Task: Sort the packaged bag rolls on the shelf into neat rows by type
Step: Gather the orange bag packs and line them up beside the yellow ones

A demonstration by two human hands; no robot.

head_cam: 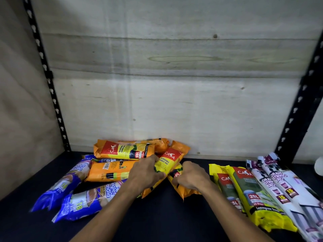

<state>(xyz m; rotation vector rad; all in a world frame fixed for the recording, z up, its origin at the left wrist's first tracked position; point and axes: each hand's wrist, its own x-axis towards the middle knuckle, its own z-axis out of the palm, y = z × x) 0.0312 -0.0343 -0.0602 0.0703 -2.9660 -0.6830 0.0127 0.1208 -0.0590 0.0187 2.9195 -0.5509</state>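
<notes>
A loose pile of orange bag-roll packs [122, 151] lies at the back middle of the dark shelf [157, 215]. My left hand [146, 173] grips one tilted orange pack [168, 162] with a red label. Just to its right, my right hand [190, 177] curls its fingers round another orange pack [180, 188] lying on the shelf. Two blue packs [83, 201] lie slanted at the left. At the right, two yellow-green packs [251, 196] and two white drawstring packs [286, 187] lie side by side in a row.
A pale board wall [174, 84] closes the back of the shelf. Black perforated uprights stand at the left [47, 74] and right [300, 105]. Bare shelf surface lies in front between my arms.
</notes>
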